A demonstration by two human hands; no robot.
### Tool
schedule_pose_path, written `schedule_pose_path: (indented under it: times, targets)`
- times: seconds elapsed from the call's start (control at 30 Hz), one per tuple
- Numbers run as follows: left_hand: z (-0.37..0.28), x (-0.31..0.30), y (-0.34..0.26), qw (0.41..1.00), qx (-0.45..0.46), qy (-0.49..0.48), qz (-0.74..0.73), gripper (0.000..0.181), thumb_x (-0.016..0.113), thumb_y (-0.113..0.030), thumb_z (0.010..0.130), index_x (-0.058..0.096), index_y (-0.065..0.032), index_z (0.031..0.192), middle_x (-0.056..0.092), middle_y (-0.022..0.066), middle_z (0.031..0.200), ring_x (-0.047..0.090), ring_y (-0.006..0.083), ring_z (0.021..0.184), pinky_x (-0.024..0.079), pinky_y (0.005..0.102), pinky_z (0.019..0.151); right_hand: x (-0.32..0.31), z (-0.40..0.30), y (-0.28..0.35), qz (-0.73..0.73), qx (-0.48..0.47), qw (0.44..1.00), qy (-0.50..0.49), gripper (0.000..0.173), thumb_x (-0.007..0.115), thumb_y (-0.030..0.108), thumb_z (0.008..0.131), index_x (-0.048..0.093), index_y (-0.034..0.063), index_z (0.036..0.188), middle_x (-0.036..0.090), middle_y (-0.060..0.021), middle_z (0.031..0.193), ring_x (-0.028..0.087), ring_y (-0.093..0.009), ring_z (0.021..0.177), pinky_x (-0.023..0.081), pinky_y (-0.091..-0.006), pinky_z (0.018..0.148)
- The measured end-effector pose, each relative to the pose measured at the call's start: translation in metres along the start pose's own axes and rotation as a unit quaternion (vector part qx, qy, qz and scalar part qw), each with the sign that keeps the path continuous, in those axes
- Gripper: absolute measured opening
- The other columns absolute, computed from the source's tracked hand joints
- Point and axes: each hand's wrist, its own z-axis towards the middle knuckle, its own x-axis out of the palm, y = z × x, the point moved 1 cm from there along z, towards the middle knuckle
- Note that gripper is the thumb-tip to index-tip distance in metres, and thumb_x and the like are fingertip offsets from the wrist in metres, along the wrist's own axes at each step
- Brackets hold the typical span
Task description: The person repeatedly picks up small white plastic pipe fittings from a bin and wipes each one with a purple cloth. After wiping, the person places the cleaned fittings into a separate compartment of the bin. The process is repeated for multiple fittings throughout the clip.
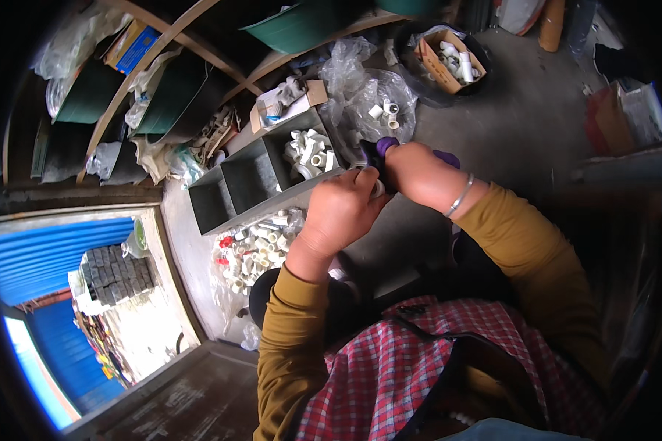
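My left hand [339, 212] has its fingers closed on a white plastic pipe fitting [378, 189], of which only a rounded end shows. Pressed up close to it, my right hand [423, 172] grips a purple and dark cloth [387, 145] that bunches out on both sides of the fist. The two hands meet in front of my body, above the floor. Just beyond them, a grey metal bin with compartments [252, 172] holds a heap of white pipe fittings [310, 151] in its right section. Below the bin, many more fittings [259, 248] lie piled on plastic, a few red pieces among them.
A clear plastic bag [364, 91] with a few fittings lies beyond my hands. Behind it, a cardboard box of fittings [447, 63] sits in a black tub. Wooden shelving [198, 33] with green tubs [292, 27] lines the far side. A doorway [179, 275] opens at left.
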Motion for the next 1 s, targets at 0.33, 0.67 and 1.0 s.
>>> schedule_pose_path:
  times: [0.33,0.67,1.0]
  targets:
    - [0.001,-0.023,0.032,0.577,-0.311,-0.207,-0.726,0.025,0.055,-0.029,0.082,0.054,-0.0040,0.085,0.054,0.0055,0.066,0.047,0.0090,0.050,0.044,0.0225,0.045,-0.047,0.009,-0.050,0.365,0.042,0.928,-0.056,0.026,0.060,0.014,0.074,0.057,-0.0021,0.094,0.062,-0.0116,0.081,0.058,-0.014,0.071,0.047,-0.0284,0.067]
    - [0.010,0.008,0.015,0.632,-0.301,-0.202,-0.685,0.019,0.051,-0.019,0.085,0.051,-0.0025,0.096,0.055,0.0052,0.073,0.053,0.0111,0.059,0.051,0.0271,0.055,-0.049,0.001,0.000,0.871,-0.099,0.479,-0.047,0.041,0.050,0.032,0.086,0.044,0.0064,0.117,0.050,-0.0044,0.113,0.047,-0.015,0.105,0.037,-0.0313,0.091]
    - [0.018,0.026,0.023,0.955,-0.022,-0.257,0.144,0.036,0.064,-0.008,0.066,0.050,-0.0033,0.098,0.056,0.0167,0.092,0.058,0.0300,0.070,0.049,0.0321,0.059,-0.026,0.010,-0.012,0.901,-0.016,0.431,-0.052,0.029,0.048,0.026,0.087,0.050,0.0047,0.106,0.055,-0.0051,0.102,0.054,-0.016,0.094,0.043,-0.0304,0.083]
